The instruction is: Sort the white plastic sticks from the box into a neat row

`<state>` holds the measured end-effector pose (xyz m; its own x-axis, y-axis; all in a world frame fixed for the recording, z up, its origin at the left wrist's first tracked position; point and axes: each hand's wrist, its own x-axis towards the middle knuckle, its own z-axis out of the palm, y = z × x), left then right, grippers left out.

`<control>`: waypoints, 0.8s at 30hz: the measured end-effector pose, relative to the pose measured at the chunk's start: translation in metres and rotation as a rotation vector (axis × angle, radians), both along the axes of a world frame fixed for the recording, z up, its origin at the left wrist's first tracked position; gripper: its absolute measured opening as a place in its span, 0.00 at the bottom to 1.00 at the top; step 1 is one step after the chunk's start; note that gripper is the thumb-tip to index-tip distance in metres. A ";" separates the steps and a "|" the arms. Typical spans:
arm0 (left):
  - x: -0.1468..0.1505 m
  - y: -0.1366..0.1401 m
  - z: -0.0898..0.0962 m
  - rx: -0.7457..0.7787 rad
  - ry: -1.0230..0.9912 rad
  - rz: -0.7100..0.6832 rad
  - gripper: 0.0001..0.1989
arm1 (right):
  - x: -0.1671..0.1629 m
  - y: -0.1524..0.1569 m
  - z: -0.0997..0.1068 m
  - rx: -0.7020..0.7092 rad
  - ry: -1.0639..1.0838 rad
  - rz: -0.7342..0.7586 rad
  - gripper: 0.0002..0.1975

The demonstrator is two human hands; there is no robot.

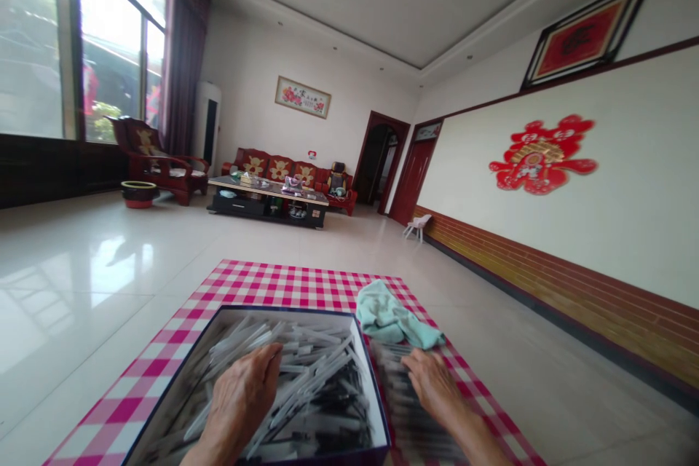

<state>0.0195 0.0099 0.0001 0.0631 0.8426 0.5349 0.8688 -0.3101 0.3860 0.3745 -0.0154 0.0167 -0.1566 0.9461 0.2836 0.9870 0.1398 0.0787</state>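
Observation:
An open box [381, 400] with a dark blue rim holds a jumble of slim clear plastic tubes [314, 378], pen-like, with dark pieces among them. Over the box's middle is my left hand [244, 386], its fingers curled closed; whatever they hold is hidden. My right hand [433, 378] is to the right of the box, with fingers bent together at a row of slim dark pen-like sticks [401, 393]. Blur hides whether it grips one of them. A mint-green cloth [390, 313] lies crumpled just beyond that row.
Box, sticks and cloth rest on a pink-and-white checked tablecloth [295, 285]. Across the tiled floor [164, 262] stand a low coffee table [267, 196], a wooden sofa [262, 164], an armchair [164, 160] and a pot [138, 194]. A small chair [418, 226] is by the right wall.

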 end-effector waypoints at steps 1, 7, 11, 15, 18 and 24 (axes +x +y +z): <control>0.000 -0.001 0.004 -0.065 0.001 0.005 0.14 | -0.001 0.000 0.001 -0.010 0.002 -0.001 0.17; -0.004 -0.005 0.024 -0.314 0.048 0.042 0.16 | -0.002 -0.003 0.003 -0.043 0.032 0.005 0.17; -0.017 -0.004 0.030 -0.378 0.082 0.052 0.16 | 0.000 -0.005 0.006 -0.013 0.053 0.037 0.16; -0.024 0.000 0.024 -0.393 0.116 0.028 0.16 | -0.024 -0.003 0.022 0.063 0.133 0.130 0.14; -0.023 -0.001 0.020 -0.380 0.120 0.005 0.16 | -0.074 -0.003 0.034 0.052 0.254 0.270 0.11; -0.021 -0.006 0.020 -0.278 0.096 0.019 0.16 | -0.182 -0.004 0.022 -0.177 0.251 0.529 0.10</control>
